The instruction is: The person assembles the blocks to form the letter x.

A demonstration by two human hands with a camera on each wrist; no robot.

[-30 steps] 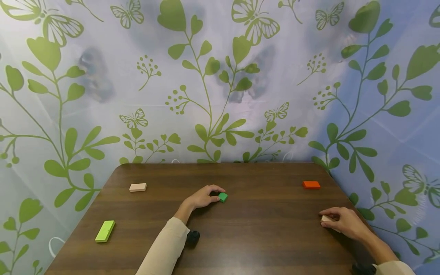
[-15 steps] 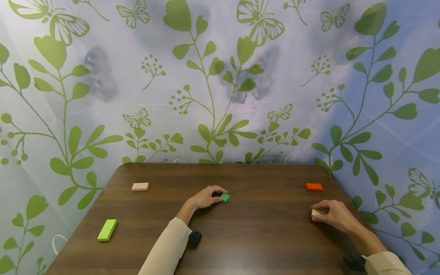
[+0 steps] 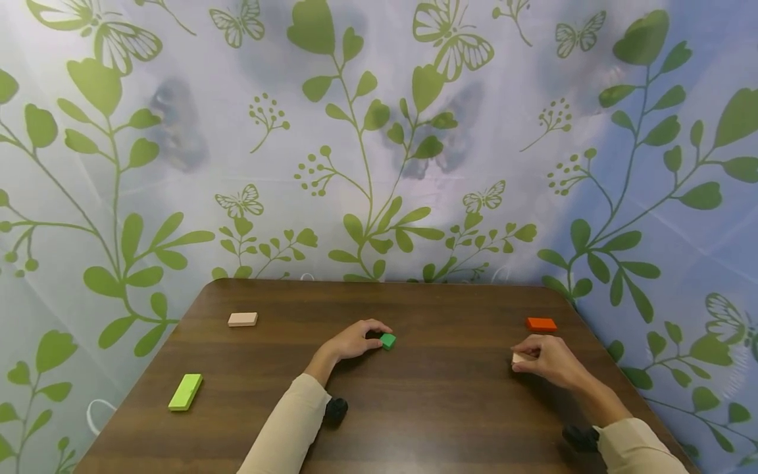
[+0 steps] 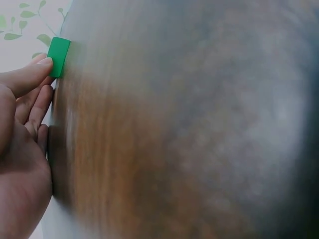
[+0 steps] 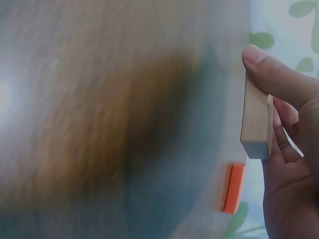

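Near the middle of the table, my left hand [image 3: 355, 340] pinches a green block [image 3: 387, 341] between thumb and fingers. In the left wrist view the thumb lies against one face of that green block [image 4: 59, 57]. On the right side of the table, my right hand [image 3: 552, 359] holds a plain wooden block [image 3: 521, 359] by its sides. The right wrist view shows this wooden block [image 5: 256, 119] as a long bar, with the thumb over its far end and fingers behind. Whether it touches the table I cannot tell.
An orange-red block [image 3: 541, 324] lies behind my right hand. At the far left lies a pale wooden block [image 3: 243, 319], and nearer on the left a lime-green block [image 3: 186, 392]. A patterned curtain [image 3: 379, 145] hangs behind the brown table [image 3: 438, 408].
My right hand has moved left and a little away from me, carrying the wooden block toward the middle. The left hand stays with the green block. The head view has shifted slightly.
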